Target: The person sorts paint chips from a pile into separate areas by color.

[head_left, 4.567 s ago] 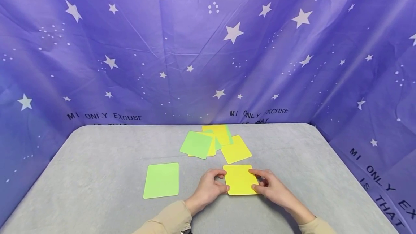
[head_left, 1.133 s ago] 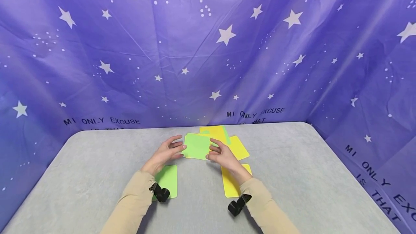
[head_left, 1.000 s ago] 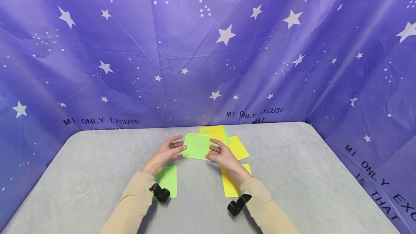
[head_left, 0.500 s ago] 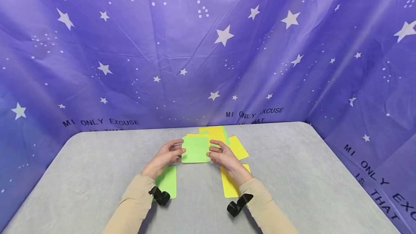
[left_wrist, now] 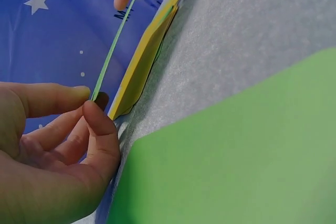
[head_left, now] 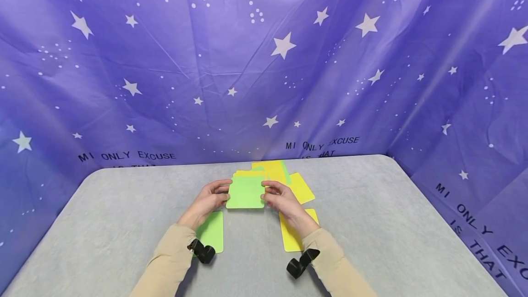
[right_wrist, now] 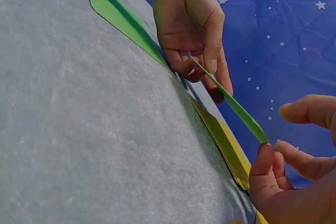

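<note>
Both my hands hold a green square card (head_left: pixel 246 192) by its opposite side edges. My left hand (head_left: pixel 206 200) pinches the left edge between thumb and fingertips. On the right edge, my right hand (head_left: pixel 282 199) pinches with thumb and fingers. Both wrist views show this card (left_wrist: pixel 112 51) nearly edge-on and raised off the table. Behind it lies a yellow card (head_left: pixel 250 173), partly covered. Another green card (head_left: pixel 213 233) is flat on the table, partly hidden by my left wrist. A yellow card (head_left: pixel 291 235) lies partly under my right forearm.
A loose pile with a yellow card (head_left: pixel 268 168) over green ones sits near the table's back edge. Right of it lies one more yellow card (head_left: pixel 302 188). The grey table (head_left: pixel 123 223) meets a purple star-patterned curtain (head_left: pixel 231 49). Black wrist cameras (head_left: pixel 203 251) sit on both sleeves.
Several seconds ago both hands held the lower-right yellow card; it now lies released. They have since taken the green card from the pile, and it has moved slightly toward me and left.
</note>
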Demonstrator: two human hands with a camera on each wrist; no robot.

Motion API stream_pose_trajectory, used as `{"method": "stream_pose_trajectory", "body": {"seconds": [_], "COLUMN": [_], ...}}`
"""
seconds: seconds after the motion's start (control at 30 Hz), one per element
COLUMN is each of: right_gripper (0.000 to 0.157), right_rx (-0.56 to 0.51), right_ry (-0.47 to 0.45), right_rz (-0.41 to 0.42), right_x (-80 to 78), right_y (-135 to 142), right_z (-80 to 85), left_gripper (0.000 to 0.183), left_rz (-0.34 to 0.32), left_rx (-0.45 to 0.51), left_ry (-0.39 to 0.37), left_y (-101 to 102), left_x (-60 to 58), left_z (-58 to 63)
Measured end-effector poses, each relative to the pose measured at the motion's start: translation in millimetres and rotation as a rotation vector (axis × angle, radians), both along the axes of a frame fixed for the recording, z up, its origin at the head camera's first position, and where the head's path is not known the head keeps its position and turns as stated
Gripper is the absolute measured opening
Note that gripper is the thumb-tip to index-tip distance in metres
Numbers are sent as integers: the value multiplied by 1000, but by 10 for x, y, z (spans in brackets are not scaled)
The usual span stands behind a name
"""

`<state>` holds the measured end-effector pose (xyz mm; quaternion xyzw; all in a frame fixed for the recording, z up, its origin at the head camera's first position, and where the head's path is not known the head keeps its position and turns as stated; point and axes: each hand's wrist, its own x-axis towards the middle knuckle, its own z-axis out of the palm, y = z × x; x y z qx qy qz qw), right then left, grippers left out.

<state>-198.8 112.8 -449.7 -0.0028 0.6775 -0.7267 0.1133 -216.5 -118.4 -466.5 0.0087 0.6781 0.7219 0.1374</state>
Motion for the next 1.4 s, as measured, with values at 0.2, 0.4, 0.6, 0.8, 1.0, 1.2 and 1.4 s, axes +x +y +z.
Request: {"method": "stream_pose_trajectory", "body": {"seconds": [0.2, 0.4, 0.6, 0.8, 1.0, 1.2, 1.4], "right_gripper": [46, 48, 51, 53, 53, 52, 55], "right_rx": [-2, 19, 29, 43, 57, 94, 83], "right_ry": [16, 54, 88, 83, 74, 87, 87], "right_rz": [-17, -37, -39, -3, 26, 63, 102], "right_x": [6, 40, 81, 109, 151, 205, 238], "right_y": [-18, -32, -33, -47, -76, -103, -138], "right_z": [-21, -27, -34, -72, -87, -96, -103], "left_gripper": [50, 51, 52, 53, 57, 59, 63], "left_rz": [21, 11, 43, 55, 30, 15, -13], "left_rx": [12, 50, 100, 128, 154, 163, 148], "left_ry": [2, 14, -12, -20, -12, -6, 1], "left_y": [9, 10, 20, 0, -86, -163, -239], "left_x": [27, 74, 120, 196, 297, 394, 472], "left_z": [10, 20, -8, -18, -25, -22, -31]}}
